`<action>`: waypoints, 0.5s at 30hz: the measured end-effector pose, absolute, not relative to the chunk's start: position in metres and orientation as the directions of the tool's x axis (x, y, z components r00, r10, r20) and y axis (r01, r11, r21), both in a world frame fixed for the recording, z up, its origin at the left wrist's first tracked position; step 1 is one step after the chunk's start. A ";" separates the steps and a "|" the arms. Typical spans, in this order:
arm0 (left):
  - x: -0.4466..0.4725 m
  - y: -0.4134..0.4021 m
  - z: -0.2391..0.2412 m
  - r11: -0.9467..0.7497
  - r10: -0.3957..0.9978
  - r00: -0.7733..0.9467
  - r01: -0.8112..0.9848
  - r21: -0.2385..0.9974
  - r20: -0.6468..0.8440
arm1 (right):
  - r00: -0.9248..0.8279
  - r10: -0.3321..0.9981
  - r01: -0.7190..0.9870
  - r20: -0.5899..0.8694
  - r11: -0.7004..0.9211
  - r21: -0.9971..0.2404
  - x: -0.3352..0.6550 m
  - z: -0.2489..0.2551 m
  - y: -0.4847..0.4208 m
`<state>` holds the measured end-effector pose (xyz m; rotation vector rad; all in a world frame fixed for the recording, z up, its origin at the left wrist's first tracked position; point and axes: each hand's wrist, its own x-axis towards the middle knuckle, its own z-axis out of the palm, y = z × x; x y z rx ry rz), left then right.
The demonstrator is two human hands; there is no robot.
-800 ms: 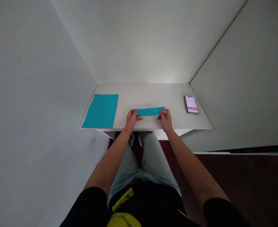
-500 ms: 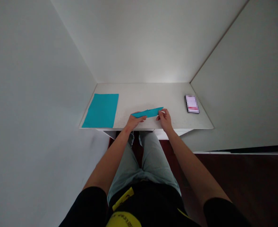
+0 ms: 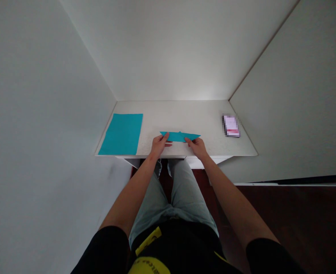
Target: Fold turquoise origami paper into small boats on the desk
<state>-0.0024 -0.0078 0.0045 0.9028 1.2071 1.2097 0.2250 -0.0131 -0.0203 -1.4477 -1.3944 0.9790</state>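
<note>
A folded piece of blue paper (image 3: 177, 137) is held between my two hands above the white tabletop. It is long and narrow, with pointed ends and a small peak at the middle of its upper edge. My left hand (image 3: 158, 144) pinches its left part, thumb on top and the other fingers partly beneath it. At the right part, my right hand (image 3: 196, 146) grips the lower edge with thumb and fingers. Some fingertips of both hands are hidden behind the paper.
Flat blue paper (image 3: 122, 134) lies at the left end of the white table (image 3: 170, 110). A phone (image 3: 231, 126) with a blurred screen rests near the right end. White walls (image 3: 170, 49) enclose the table at the back and sides.
The folded paper has levelled from its slant and now shows a broader face. My left thumb has come on top of it, and my right hand has shifted its grip to the lower edge.
</note>
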 end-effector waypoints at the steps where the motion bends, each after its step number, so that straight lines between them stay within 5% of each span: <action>1: -0.005 -0.006 0.003 0.149 0.981 -0.093 -0.187 0.971 -0.168 | 0.050 0.998 0.315 0.034 0.017 -0.949 0.225 -0.020 -0.013; 5: -0.021 -0.002 0.001 0.011 0.921 -0.389 0.014 1.000 -0.004 | 0.047 0.998 0.328 0.043 0.025 -0.944 0.224 -0.022 -0.013; 8: -0.027 -0.013 0.004 -0.156 0.810 -0.454 0.443 0.883 0.371 | 0.071 0.996 0.368 0.049 0.020 -0.930 0.222 -0.025 -0.014; 11: -0.016 -0.037 0.010 -0.345 0.824 -0.049 0.748 0.568 0.565 | 0.070 0.991 0.443 0.114 0.072 -0.894 0.219 -0.025 -0.015; 15: 0.010 -0.064 0.010 -0.549 0.806 0.416 0.791 0.269 0.420 | 0.000 0.964 0.521 0.266 0.227 -0.823 0.216 -0.025 -0.013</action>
